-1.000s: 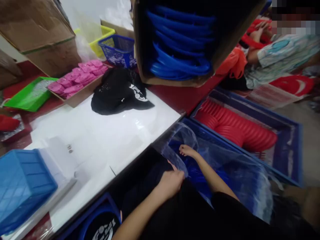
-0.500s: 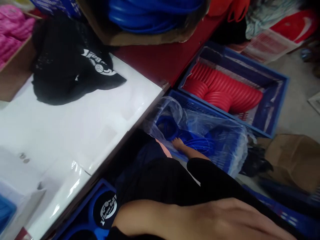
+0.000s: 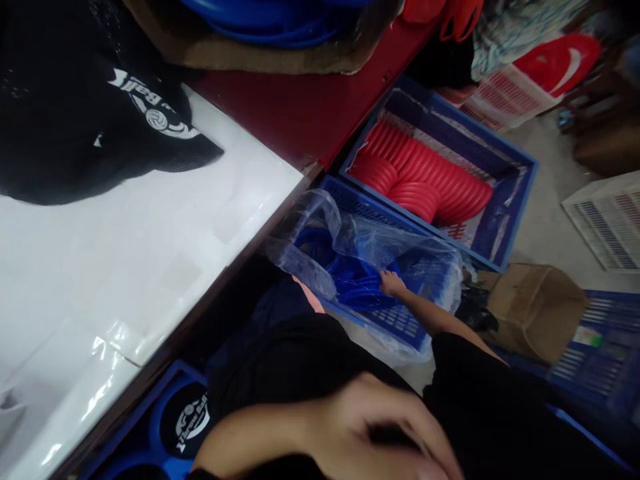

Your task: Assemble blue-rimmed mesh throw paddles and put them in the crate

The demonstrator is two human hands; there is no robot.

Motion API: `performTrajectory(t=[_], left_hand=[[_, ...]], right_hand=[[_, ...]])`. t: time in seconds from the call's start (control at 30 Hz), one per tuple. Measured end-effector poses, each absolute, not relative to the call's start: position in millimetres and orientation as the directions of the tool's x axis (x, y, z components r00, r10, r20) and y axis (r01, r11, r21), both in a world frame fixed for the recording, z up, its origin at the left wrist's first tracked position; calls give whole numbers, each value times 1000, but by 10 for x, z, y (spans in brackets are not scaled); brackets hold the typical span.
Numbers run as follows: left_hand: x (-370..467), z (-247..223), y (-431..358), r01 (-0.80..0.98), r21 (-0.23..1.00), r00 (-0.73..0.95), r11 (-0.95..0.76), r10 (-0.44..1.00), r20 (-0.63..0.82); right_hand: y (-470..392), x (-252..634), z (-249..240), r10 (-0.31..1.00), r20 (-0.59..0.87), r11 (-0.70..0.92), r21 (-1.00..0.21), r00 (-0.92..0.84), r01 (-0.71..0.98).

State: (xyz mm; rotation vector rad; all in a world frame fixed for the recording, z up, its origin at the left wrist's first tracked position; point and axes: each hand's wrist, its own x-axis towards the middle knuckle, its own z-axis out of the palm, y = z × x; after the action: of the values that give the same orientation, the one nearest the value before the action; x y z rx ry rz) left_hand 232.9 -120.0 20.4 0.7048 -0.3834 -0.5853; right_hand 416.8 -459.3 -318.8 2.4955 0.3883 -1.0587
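Note:
My right hand [image 3: 393,284] reaches down into a blue crate [image 3: 415,327] lined with clear plastic film [image 3: 320,267]. Its fingers are closed on the edge of the blue plastic rings [image 3: 357,290] in there; how many it grips I cannot make out. Close to the camera, my left hand [image 3: 385,427] is held in front of my body, blurred. Its fingers are loosely curved with a dark gap between them and the thumb, and nothing shows in it.
Red rings [image 3: 425,183] fill part of another blue crate [image 3: 520,200] behind. A black printed mesh bag [image 3: 90,133] lies on the white table [image 3: 165,253]. A carton of blue rings [image 3: 280,60] sits beyond it. On the right are a brown carton [image 3: 540,310] and a white crate [image 3: 610,220].
My right hand has moved to the right inside the crate, and the blue rings lie differently. My left hand has turned and its fingers have curved inward. The view has shifted right.

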Motion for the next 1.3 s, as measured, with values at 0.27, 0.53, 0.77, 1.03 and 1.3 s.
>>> performTrajectory(t=[0.27, 0.53, 0.77, 1.03, 1.3], left_hand=[[2198, -852, -1013, 555, 491, 805, 672, -283, -522], [2145, -958, -809, 480, 628, 851, 613, -152, -502], [2155, -1044, -734, 463, 648, 842, 605, -72, -535], [2214, -1101, -712, 452, 691, 841, 564, -14, -540], [2256, -1120, -709, 460, 714, 837, 528, 11, -547]], right_hand=[[-4560, 3711, -3191, 137, -771, -873, 203, 622, 444], [-4342, 3229, -3060, 192, -735, -870, 179, 651, 459], [-4151, 3190, -3147, 13, -638, -889, 345, 770, 301], [-4167, 2994, -3057, -72, -556, -905, 386, 828, 180], [-4123, 2941, -2960, -44, -717, -933, 278, 696, 227]])
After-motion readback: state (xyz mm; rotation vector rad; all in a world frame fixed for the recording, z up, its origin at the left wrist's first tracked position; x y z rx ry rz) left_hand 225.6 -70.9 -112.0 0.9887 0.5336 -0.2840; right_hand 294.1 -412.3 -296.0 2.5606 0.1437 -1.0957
